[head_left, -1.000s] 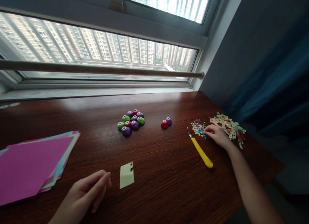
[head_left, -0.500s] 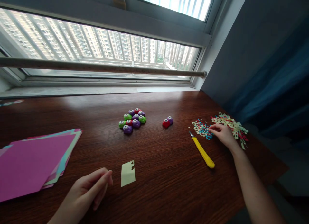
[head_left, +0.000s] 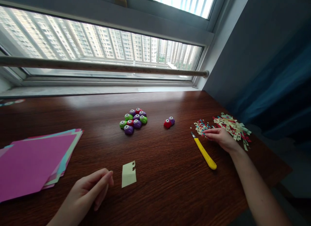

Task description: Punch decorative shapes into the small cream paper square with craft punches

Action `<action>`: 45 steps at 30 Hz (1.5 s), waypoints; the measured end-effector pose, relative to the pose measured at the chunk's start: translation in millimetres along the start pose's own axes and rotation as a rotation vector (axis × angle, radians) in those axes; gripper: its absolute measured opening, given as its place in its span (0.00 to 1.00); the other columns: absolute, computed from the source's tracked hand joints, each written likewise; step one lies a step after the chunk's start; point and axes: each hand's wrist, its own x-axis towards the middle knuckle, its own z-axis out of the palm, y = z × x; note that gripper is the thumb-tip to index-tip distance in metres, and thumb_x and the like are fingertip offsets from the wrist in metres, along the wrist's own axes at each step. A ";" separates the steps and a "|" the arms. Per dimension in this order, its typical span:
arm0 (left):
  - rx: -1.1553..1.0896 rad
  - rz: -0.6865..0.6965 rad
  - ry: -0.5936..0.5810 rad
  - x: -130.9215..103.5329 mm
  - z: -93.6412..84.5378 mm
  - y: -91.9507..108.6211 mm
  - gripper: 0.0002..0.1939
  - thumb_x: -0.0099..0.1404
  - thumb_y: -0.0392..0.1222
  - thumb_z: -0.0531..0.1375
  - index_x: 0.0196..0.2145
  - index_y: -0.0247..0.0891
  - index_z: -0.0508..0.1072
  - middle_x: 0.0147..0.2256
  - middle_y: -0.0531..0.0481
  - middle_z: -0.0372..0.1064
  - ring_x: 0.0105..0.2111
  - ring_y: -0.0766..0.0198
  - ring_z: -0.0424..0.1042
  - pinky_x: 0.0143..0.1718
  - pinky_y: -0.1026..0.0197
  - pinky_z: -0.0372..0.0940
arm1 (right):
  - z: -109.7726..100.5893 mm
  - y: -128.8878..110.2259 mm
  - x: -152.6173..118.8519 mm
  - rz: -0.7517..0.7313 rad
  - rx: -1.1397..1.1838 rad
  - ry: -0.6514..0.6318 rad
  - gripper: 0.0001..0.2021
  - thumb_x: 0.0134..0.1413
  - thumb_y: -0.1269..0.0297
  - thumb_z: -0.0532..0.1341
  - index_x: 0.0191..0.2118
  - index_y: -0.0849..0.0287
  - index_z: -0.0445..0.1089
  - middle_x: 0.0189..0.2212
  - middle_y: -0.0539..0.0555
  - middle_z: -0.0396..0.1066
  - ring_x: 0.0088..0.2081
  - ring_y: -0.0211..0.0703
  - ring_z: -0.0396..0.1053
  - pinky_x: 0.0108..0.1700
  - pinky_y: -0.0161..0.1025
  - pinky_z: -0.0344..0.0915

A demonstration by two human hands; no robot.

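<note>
My left hand (head_left: 93,190) rests on the brown table, its fingers curled and thumb pressed to the index finger, with nothing visible in it. Just right of it lies a pale yellow paper piece (head_left: 128,176) with shapes punched from its upper right corner. Over the small pile of colourful confetti (head_left: 199,124) is my right hand (head_left: 220,137), its fingertips together at the pile's lower edge; anything between them is too small to make out. A yellow craft knife (head_left: 204,153) lies left of and below that hand, blade toward the confetti.
Several purple, green and red punches (head_left: 136,121) stand mid-table, with a red and purple pair (head_left: 167,123) to their right. Paper strips (head_left: 233,127) lie behind my right hand. Coloured sheets (head_left: 36,161) are stacked at left. A window with a rail (head_left: 109,67) is behind.
My right hand has moved left and slightly down across the confetti pile, covering more of its lower part. My left hand has stayed in place.
</note>
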 end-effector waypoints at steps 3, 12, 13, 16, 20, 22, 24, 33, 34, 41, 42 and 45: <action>-0.010 -0.010 -0.002 -0.7 -0.4 0.5 0.21 0.63 0.58 0.48 0.26 0.38 0.66 0.12 0.59 0.53 0.13 0.70 0.54 0.18 0.67 0.53 | -2.2 0.2 0.0 0.005 -0.036 -0.004 0.18 0.35 0.59 0.68 0.35 0.63 0.75 0.30 0.57 0.74 0.29 0.40 0.68 0.30 0.34 0.63; -0.026 -0.010 -0.015 -1.1 0.3 2.7 0.20 0.64 0.55 0.48 0.27 0.37 0.66 0.13 0.59 0.54 0.14 0.70 0.54 0.19 0.67 0.53 | -7.3 3.9 4.0 -0.095 -0.153 0.019 0.18 0.40 0.57 0.65 0.38 0.63 0.74 0.34 0.58 0.73 0.35 0.47 0.70 0.37 0.40 0.66; -0.023 -0.011 -0.017 -0.7 0.5 2.6 0.20 0.64 0.55 0.48 0.27 0.37 0.66 0.13 0.59 0.54 0.14 0.70 0.54 0.19 0.67 0.53 | -7.5 6.1 5.9 -0.147 -0.185 0.078 0.18 0.40 0.57 0.65 0.38 0.62 0.74 0.35 0.58 0.73 0.36 0.48 0.70 0.39 0.41 0.66; -0.009 -0.014 -0.021 -0.4 0.8 2.5 0.21 0.64 0.56 0.47 0.26 0.37 0.66 0.13 0.59 0.53 0.14 0.70 0.54 0.19 0.67 0.53 | -8.4 12.7 11.1 -0.294 -0.345 0.289 0.14 0.41 0.57 0.64 0.35 0.59 0.74 0.34 0.54 0.74 0.38 0.48 0.70 0.44 0.42 0.64; -0.007 -0.020 -0.030 -1.8 0.4 2.9 0.21 0.64 0.56 0.47 0.27 0.37 0.66 0.12 0.59 0.54 0.14 0.70 0.54 0.20 0.67 0.53 | -10.1 15.9 13.2 -0.398 -0.605 0.384 0.10 0.44 0.58 0.63 0.33 0.57 0.74 0.31 0.52 0.73 0.33 0.45 0.70 0.38 0.40 0.64; -0.013 -0.017 -0.032 -2.4 0.2 3.2 0.20 0.64 0.55 0.47 0.27 0.37 0.66 0.13 0.59 0.54 0.14 0.70 0.54 0.20 0.67 0.53 | -11.6 15.2 12.6 -0.449 -0.697 0.404 0.09 0.45 0.58 0.62 0.31 0.57 0.73 0.30 0.52 0.73 0.32 0.44 0.69 0.36 0.40 0.63; -0.017 -0.013 -0.032 -2.3 0.1 3.5 0.20 0.64 0.55 0.47 0.27 0.37 0.66 0.13 0.59 0.54 0.14 0.70 0.54 0.20 0.67 0.53 | -14.3 14.6 11.7 -0.459 -0.766 0.424 0.08 0.45 0.58 0.61 0.29 0.57 0.73 0.30 0.52 0.72 0.32 0.44 0.68 0.36 0.40 0.62; -0.014 -0.016 -0.024 -2.0 0.3 8.3 0.20 0.64 0.56 0.48 0.26 0.37 0.66 0.13 0.58 0.54 0.14 0.70 0.54 0.20 0.67 0.54 | -27.7 22.4 13.9 -0.197 -0.741 0.202 0.07 0.41 0.58 0.62 0.26 0.56 0.73 0.26 0.51 0.73 0.32 0.47 0.69 0.37 0.40 0.61; -0.013 -0.015 -0.018 -2.0 0.4 8.5 0.21 0.64 0.56 0.48 0.26 0.37 0.66 0.13 0.58 0.54 0.14 0.71 0.54 0.20 0.67 0.54 | -27.3 21.7 13.7 -0.208 -0.740 0.203 0.08 0.41 0.58 0.62 0.25 0.56 0.73 0.26 0.51 0.73 0.32 0.47 0.69 0.37 0.40 0.61; -0.005 -0.008 -0.015 -2.4 0.0 7.1 0.20 0.63 0.56 0.48 0.26 0.37 0.67 0.13 0.58 0.54 0.14 0.70 0.54 0.20 0.67 0.53 | -16.5 3.7 4.6 -0.218 -0.565 0.134 0.13 0.43 0.53 0.61 0.27 0.60 0.70 0.27 0.54 0.72 0.32 0.46 0.68 0.36 0.39 0.62; -0.001 -0.009 -0.014 -2.3 0.0 7.7 0.21 0.63 0.56 0.48 0.26 0.37 0.67 0.13 0.58 0.54 0.14 0.70 0.54 0.20 0.67 0.54 | -14.2 1.2 3.2 -0.209 -0.525 0.115 0.14 0.43 0.52 0.61 0.27 0.61 0.70 0.28 0.55 0.72 0.33 0.46 0.68 0.36 0.39 0.62; 0.012 -0.019 -0.016 -1.8 0.3 10.2 0.21 0.63 0.56 0.48 0.26 0.37 0.67 0.13 0.58 0.54 0.15 0.70 0.54 0.21 0.67 0.54 | -7.2 -2.8 0.6 -0.177 -0.470 0.037 0.15 0.43 0.52 0.62 0.29 0.61 0.72 0.30 0.55 0.72 0.35 0.47 0.68 0.38 0.39 0.62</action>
